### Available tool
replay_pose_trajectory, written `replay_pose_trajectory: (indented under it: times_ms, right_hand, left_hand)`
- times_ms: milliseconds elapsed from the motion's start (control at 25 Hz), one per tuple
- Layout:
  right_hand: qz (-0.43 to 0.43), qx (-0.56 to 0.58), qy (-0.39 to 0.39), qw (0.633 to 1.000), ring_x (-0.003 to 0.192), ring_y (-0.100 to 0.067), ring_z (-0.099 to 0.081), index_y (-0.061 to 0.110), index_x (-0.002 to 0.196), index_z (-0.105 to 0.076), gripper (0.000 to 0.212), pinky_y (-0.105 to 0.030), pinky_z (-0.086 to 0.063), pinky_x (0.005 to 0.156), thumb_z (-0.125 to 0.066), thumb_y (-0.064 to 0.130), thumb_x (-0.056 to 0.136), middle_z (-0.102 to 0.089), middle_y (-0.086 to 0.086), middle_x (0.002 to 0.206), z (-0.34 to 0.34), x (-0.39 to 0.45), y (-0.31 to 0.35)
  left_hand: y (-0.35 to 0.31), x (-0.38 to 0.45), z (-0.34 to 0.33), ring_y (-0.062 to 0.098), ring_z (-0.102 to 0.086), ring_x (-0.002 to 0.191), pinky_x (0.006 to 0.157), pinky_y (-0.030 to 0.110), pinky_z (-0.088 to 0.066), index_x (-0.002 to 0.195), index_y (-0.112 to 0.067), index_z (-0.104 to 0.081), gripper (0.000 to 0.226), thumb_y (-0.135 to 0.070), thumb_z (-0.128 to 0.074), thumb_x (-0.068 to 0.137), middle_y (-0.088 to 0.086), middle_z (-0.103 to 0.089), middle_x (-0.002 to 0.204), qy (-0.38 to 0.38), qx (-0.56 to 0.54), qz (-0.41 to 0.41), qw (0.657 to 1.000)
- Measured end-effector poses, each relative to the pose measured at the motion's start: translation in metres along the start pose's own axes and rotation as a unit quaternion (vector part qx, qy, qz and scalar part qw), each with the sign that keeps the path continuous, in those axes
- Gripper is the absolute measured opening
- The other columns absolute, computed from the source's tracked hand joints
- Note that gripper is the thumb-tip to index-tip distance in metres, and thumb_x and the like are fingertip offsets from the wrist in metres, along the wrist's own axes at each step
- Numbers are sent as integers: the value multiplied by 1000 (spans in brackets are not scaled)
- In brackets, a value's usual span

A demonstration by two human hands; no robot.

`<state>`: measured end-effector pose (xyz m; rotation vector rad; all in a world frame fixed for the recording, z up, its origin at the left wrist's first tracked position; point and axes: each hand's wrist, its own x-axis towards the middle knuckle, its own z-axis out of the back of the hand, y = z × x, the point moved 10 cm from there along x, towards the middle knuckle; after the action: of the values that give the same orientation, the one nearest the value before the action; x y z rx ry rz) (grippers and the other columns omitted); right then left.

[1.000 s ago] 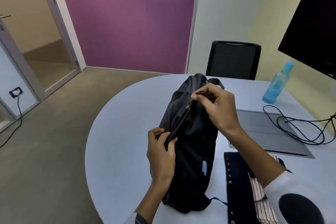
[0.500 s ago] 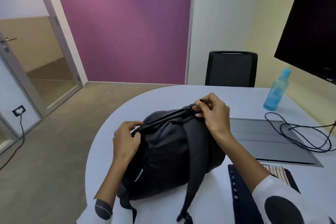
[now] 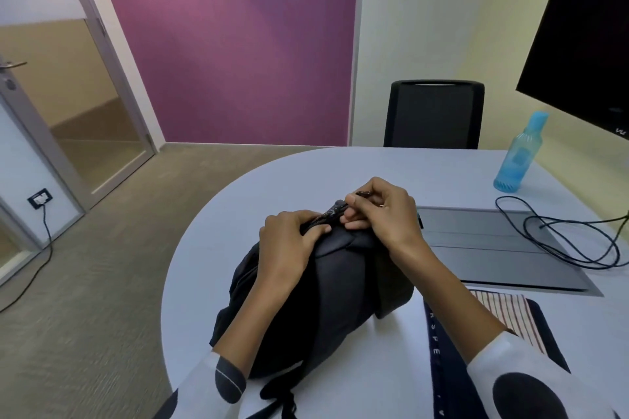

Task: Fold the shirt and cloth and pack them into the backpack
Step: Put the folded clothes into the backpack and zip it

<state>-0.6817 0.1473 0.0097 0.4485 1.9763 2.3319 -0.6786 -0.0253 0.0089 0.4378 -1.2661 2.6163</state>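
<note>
- We note a rounded white table; black backpack lies near its front-left edge.
- Folded navy shirt with striped cloth on top, at front-right edge, just beside backpack.
- Left hand grips backpack's top, fingers curled.
- Right hand pinches zipper pull.
- Blue bottle near far-right edge.

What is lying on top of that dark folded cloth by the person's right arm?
A striped cloth lies on the dark folded cloth. The right forearm covers part of both, so how far the stripes reach is hidden.
</note>
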Motion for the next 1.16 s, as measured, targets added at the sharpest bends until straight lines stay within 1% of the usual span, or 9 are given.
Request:
replay_pose_trajectory:
  times_ms: [200, 360, 520, 600, 640, 720, 800, 1040, 1160]
  right_hand:
    - [-64, -47, -89, 993, 67, -19, -68, 8, 82, -60, 10, -29, -55, 55, -65, 14, 88, -67, -13, 86, 48, 16, -34]
    - [-174, 56, -55, 982, 70, -26, -72, 8, 93, -54, 7, -34, -58, 58, -56, 14, 95, -72, -16, 91, 44, 8, -70]
    - [-150, 100, -4, 984, 72, -28, -73, 9, 96, -50, 6, -34, -59, 59, -49, 14, 98, -73, -18, 82, 24, 2, -42]
    - [-130, 89, 36, 987, 69, -27, -72, 8, 93, -50, 8, -31, -56, 55, -50, 14, 98, -73, -15, 78, 8, -6, -30]
    - [-118, 79, 56, 988, 65, -26, -70, 8, 91, -50, 9, -31, -55, 55, -52, 15, 97, -73, -12, 75, 0, -10, -27]
    - [-100, 72, 85, 989, 58, -21, -63, 7, 90, -52, 10, -30, -52, 54, -56, 15, 94, -73, -8, 71, -8, -16, -24]
    - [-106, 98, 96, 985, 60, -22, -60, 6, 91, -54, 11, -29, -52, 53, -58, 17, 94, -73, -10, 75, -5, -18, -28]
    - [-134, 108, 59, 983, 60, -26, -69, 6, 90, -58, 10, -33, -58, 58, -62, 15, 92, -64, -7, 68, 3, -5, -58]
    - [-144, 55, 9, 988, 63, -17, -61, 9, 83, -60, 11, -27, -50, 55, -65, 17, 89, -61, -4, 69, 19, 7, -81]
  left_hand:
    - [28, -11, 39, -5, -64, 79, 80, 21, -49, 84, -27, -77, 7, -23, -74, 79, -18, -73, 82, -49, -31, 41, 997]
    - [37, -18, 44, 4, -64, 86, 77, 23, -46, 91, -25, -75, 11, -22, -73, 80, -13, -72, 87, -6, 44, 90, 995]
    - [-6, -12, 5, 15, -55, 117, 102, 35, -42, 136, -19, -48, 57, -27, -68, 84, -3, -60, 124, 104, 39, 43, 993]
    - [-30, -8, -23, 21, -49, 121, 98, 37, -40, 143, -18, -35, 72, -45, -65, 83, 0, -53, 130, 148, 131, 9, 980]
    - [-36, -4, -33, 23, -53, 113, 86, 34, -43, 134, -18, -43, 65, -50, -65, 82, 1, -57, 120, 158, 168, 9, 973]
    - [-32, 4, -42, 22, -54, 78, 58, 28, -33, 89, -14, -57, 39, -50, -69, 78, -1, -57, 76, 168, 167, 42, 971]
    - [-25, 8, -46, 19, -43, 56, 51, 27, -26, 64, -9, -57, 38, -41, -73, 77, 0, -45, 53, 179, 139, 53, 973]
    - [-19, 7, -49, 19, -54, 64, 54, 26, -33, 77, -11, -75, 26, -37, -78, 73, 11, -68, 69, 200, 159, 51, 965]
    - [-5, 11, -31, 22, -62, 82, 71, 30, -43, 83, -15, -77, 17, -30, -76, 76, 7, -72, 80, 152, 131, 83, 976]
